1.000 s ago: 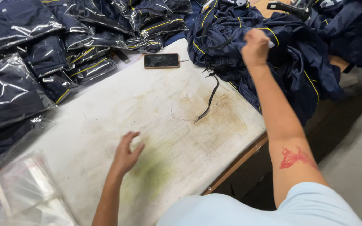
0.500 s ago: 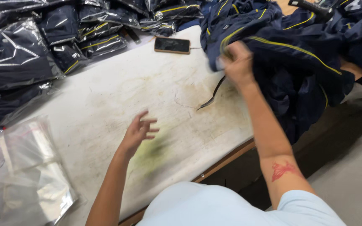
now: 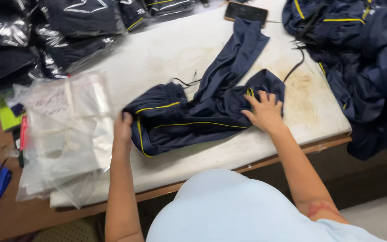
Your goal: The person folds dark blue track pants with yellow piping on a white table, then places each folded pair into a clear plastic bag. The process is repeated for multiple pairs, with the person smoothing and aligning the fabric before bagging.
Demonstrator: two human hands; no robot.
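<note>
A pair of navy trousers with yellow piping (image 3: 202, 112) lies crumpled across the white tabletop (image 3: 166, 54), one leg stretching toward the far side. My left hand (image 3: 122, 132) grips the waistband end at the left. My right hand (image 3: 264, 111) presses flat, fingers spread, on the bunched fabric at the right.
A stack of clear plastic bags (image 3: 68, 130) lies left of the trousers. Bagged navy garments (image 3: 59, 31) pile up at the back left. A heap of loose navy garments (image 3: 359, 58) hangs over the right edge. A dark phone (image 3: 246, 12) with a black cable lies at the far side.
My right hand has pulled one pair of trousers off the right-hand heap onto the tabletop. My left hand, free before, now holds the waistband.
</note>
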